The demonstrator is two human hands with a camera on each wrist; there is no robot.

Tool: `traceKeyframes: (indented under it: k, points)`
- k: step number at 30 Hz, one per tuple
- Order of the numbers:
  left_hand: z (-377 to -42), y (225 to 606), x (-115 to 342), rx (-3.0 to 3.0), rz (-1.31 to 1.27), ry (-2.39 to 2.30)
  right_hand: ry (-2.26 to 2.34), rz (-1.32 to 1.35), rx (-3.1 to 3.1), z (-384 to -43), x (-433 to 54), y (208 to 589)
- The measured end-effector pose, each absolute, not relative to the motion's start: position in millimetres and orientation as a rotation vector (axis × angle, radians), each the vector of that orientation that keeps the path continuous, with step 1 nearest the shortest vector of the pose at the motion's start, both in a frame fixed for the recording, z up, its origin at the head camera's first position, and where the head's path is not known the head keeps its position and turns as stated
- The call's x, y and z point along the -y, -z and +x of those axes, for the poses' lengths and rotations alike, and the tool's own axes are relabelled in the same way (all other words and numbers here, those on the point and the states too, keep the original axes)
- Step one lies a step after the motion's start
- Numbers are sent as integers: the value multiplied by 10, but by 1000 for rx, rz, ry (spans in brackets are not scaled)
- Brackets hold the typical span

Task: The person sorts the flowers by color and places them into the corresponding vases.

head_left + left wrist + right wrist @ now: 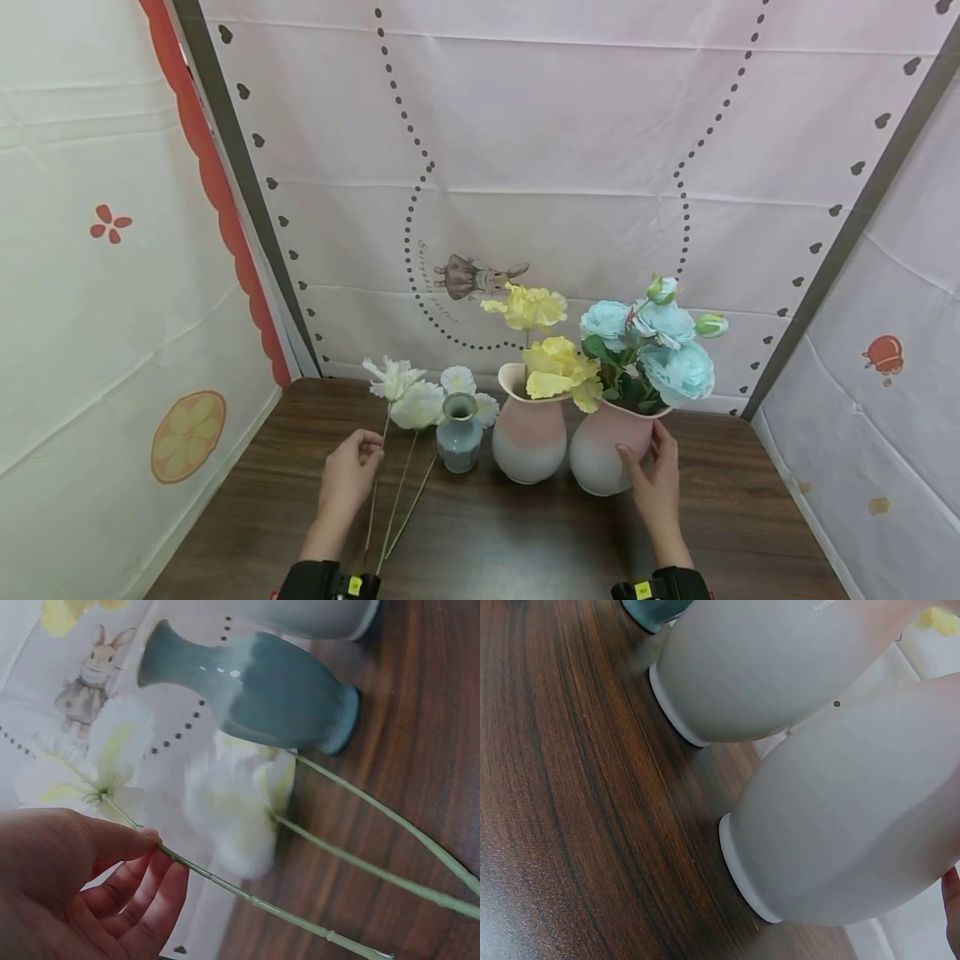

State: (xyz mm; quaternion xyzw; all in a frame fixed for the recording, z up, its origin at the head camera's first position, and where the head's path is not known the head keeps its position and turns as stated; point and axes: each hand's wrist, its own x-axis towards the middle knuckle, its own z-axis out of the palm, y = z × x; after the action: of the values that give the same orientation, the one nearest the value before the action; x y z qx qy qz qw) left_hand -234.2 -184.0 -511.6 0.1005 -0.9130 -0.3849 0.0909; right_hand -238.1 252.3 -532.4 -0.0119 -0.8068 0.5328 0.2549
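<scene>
My left hand (351, 477) pinches the thin green stem (217, 880) of a white artificial flower (395, 379) between thumb and fingers, just below the bloom. Two more white flowers (417, 407) lie beside it, their stems slanting toward me. On the right, a pink and white vase (606, 457) stands on the table with light blue flowers (678, 371) in it. My right hand (657, 487) holds this vase's right side, thumb in front and fingers farther round. In the right wrist view only a fingertip (951, 889) shows at the vase's edge.
A small blue-grey vase (459, 442) stands right of the white flowers. Between it and the right-hand vase is another pink and white vase (529, 446) with yellow flowers (558, 367). Printed cloth (555, 125) hangs behind the brown wooden table (510, 550).
</scene>
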Motion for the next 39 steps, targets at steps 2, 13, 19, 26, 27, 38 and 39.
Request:
traceKeyframes:
  k: [2,13,19,26,27,38,39]
  points:
    - [-2346,5072,1818,2680,274,1151,-1446,-31,2193,-2380,-2525,5322]
    - [-2440,4741,1623,2425,108,1235,-1440,-26,2185,-2397,-2539,5323]
    - [-2452,4519,1454,2289,-11,1209,-1449,-18,2176,-2388,-2533,5302]
    - [-2484,4286,1272,2225,-89,1230,-1446,-20,2168,-2396,-2530,5317]
    - [-2489,4260,1248,2217,-105,1235,-1446,-22,2167,-2397,-2529,5320]
    - [-2534,4071,1056,2061,-233,1237,-1462,-27,2176,-2374,-2512,5326]
    - [-2540,4057,1042,2042,-246,1244,-1460,-28,2177,-2376,-2515,5328]
